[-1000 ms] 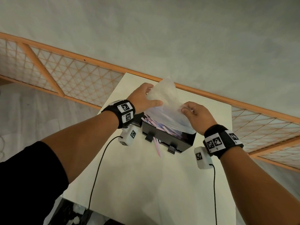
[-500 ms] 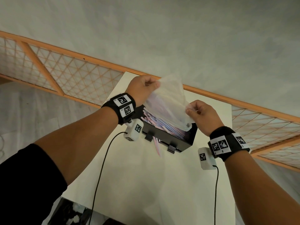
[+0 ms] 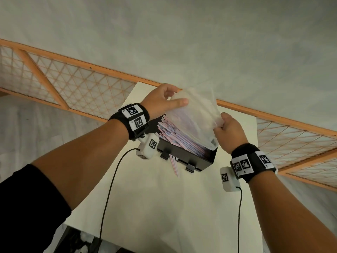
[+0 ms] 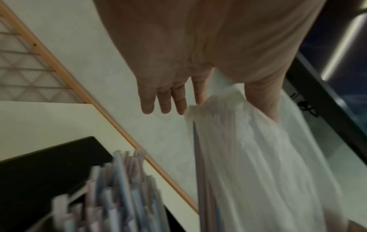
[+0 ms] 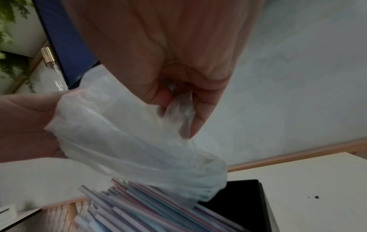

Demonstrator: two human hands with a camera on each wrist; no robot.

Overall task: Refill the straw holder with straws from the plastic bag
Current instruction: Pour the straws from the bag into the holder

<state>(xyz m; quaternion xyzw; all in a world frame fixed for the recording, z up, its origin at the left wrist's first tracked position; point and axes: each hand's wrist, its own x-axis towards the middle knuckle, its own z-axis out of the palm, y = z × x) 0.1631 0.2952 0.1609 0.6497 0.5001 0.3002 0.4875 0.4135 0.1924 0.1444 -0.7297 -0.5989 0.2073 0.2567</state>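
Note:
A black box-shaped straw holder (image 3: 189,157) stands on the white table (image 3: 164,207), filled with several pink, blue and white straws (image 3: 175,136). Above it hangs a translucent plastic bag (image 3: 197,115), tipped with its mouth down over the holder. My left hand (image 3: 164,102) pinches the bag's upper end between thumb and index finger (image 4: 198,92); the other fingers are loose. My right hand (image 3: 226,128) grips the bag's right edge (image 5: 182,108) in curled fingers. A few straws (image 4: 198,157) still show inside the bag. Two straws (image 3: 174,164) stick out at the holder's front.
The table stands against a pale wall with an orange wooden lattice rail (image 3: 73,84) behind it. Cables (image 3: 109,189) run from both wrist cameras down across the table. A dark object (image 3: 80,241) lies at the table's near edge.
Both hands have lifted the bag higher and tilted it steeper. More straws now lie in the holder, fanned towards its left end.

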